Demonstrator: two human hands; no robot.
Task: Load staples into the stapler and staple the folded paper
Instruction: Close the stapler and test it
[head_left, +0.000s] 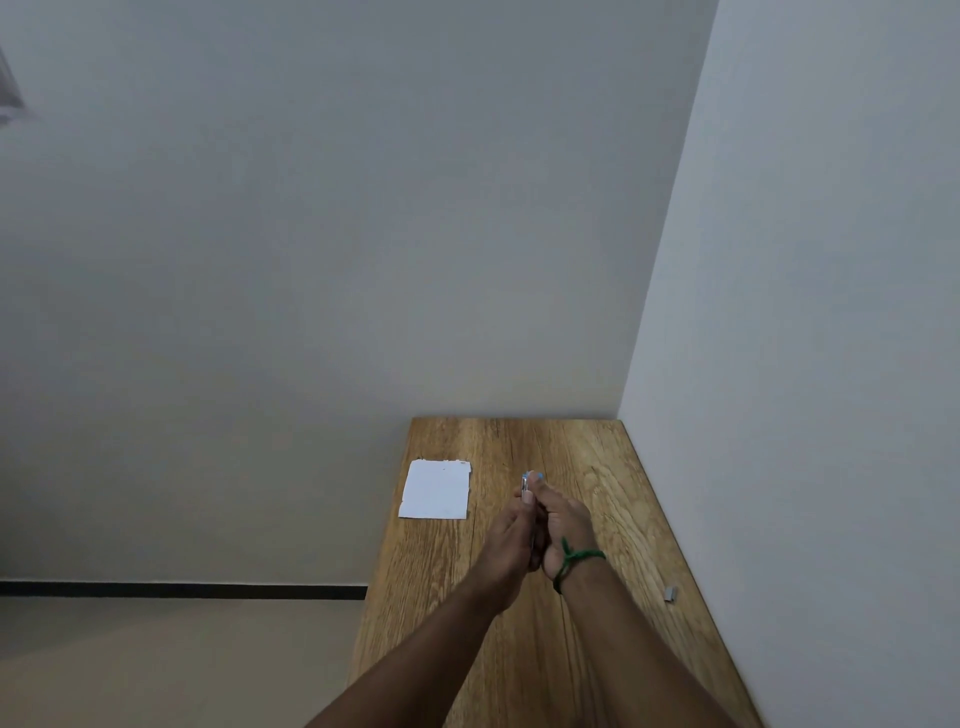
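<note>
The table (597, 649) is warm brown wood with dark, wavy grain streaks. On its far left part lies white paper (436, 491). Above its middle the stapler (531, 477) shows light blue and silver. A green thread (574, 558) circles the right wrist. By the table's right edge sit grey staples (671, 593). Beyond it are pale grey-white walls (363, 208), and left of it a beige floor (156, 665) with a black skirting line (182, 590).

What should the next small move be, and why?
Probably free the right hand and reach for the staples by the wall. It and the left hand both grip the stapler above the table, the staples lie apart at its right edge, and the paper lies untouched at the left. Whether the stapler is already loaded cannot be told.
</note>
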